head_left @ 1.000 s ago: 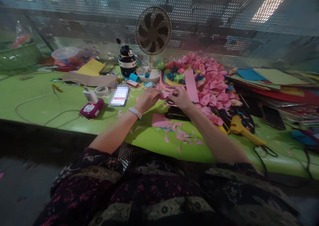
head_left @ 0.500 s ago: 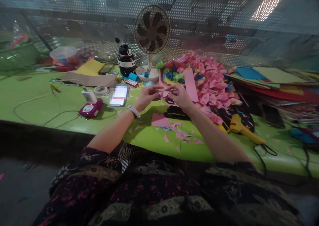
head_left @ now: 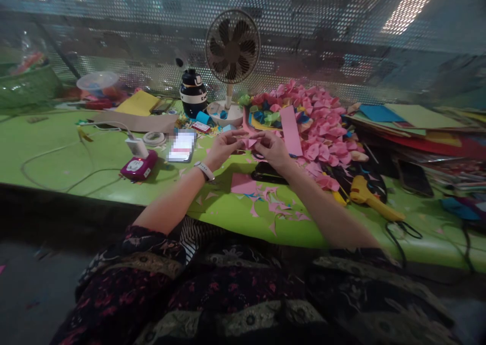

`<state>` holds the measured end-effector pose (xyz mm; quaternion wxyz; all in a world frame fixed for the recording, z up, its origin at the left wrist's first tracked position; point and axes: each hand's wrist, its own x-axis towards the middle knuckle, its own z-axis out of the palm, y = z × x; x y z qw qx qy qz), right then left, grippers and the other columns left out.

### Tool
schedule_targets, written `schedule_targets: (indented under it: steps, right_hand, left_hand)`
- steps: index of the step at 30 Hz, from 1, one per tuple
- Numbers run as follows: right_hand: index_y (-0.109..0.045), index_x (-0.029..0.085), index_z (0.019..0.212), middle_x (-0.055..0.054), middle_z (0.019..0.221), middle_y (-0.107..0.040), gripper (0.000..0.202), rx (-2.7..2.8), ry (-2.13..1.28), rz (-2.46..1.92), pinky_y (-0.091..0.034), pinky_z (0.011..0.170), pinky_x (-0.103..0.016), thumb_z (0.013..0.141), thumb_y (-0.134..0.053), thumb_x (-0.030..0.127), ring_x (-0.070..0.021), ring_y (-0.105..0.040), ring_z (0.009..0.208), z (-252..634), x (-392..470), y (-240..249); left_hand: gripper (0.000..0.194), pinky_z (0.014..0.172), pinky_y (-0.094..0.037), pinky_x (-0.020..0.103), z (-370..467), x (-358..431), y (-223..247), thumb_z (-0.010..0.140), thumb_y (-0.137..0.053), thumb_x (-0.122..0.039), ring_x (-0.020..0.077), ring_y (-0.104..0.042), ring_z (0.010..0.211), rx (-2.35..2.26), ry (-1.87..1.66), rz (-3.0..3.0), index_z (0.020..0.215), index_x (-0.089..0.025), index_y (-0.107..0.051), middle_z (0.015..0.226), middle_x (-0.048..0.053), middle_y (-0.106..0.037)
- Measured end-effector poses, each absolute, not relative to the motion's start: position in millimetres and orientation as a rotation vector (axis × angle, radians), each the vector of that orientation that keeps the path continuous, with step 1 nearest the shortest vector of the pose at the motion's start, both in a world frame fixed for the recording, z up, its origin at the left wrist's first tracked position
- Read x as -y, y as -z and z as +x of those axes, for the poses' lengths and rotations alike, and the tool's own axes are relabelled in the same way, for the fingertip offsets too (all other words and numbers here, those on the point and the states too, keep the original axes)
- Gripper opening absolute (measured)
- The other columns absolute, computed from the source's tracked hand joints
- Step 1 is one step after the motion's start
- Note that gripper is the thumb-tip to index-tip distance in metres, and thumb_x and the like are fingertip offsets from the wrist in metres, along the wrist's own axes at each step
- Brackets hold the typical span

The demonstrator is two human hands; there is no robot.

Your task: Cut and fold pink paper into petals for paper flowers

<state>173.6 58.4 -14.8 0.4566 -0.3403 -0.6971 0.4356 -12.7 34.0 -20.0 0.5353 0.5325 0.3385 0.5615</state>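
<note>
My left hand (head_left: 224,148) and my right hand (head_left: 270,150) meet at the middle of the green table, fingers closed on a small piece of pink paper (head_left: 249,143) between them. Below them lie a pink paper square (head_left: 243,183) and pink paper scraps (head_left: 273,205). A black tool (head_left: 268,173), perhaps a stapler, sits under my right hand. Just behind that hand stands a pink paper strip (head_left: 291,130), beside a large heap of folded pink pieces (head_left: 322,117).
A small fan (head_left: 232,46) and a black bottle (head_left: 193,94) stand at the back. Left are a phone (head_left: 182,146) and a purple socket box (head_left: 138,165) with cables. Right are a yellow glue gun (head_left: 374,198), a dark phone (head_left: 415,178) and stacked paper sheets (head_left: 421,116).
The pink piece between my fingers has changed shape and now shows a small pointed form. My right fingers have shifted slightly; my left hand has barely moved.
</note>
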Motion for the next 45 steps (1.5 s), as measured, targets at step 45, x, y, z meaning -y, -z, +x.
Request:
schedule_targets:
  steps: [45]
  right_hand:
    - [-0.07, 0.019, 0.085, -0.003, 0.074, -0.072, 0.018, 1.65, -0.78, -0.94, -0.057, 0.07, -0.035, 0.076, -0.07, 0.035, -0.0186, -0.068, 0.069, 171.8, -56.3, 9.9]
  left_hand:
    - [0.033, 0.077, -0.058, 0.028, -15.4, -32.3, 11.0, 0.089, -0.068, -0.035, 0.0164, -0.071, 0.084, -0.853, -1.519, 1.405, 0.119, -0.02, -0.068, 0.096, 0.007, -0.076]
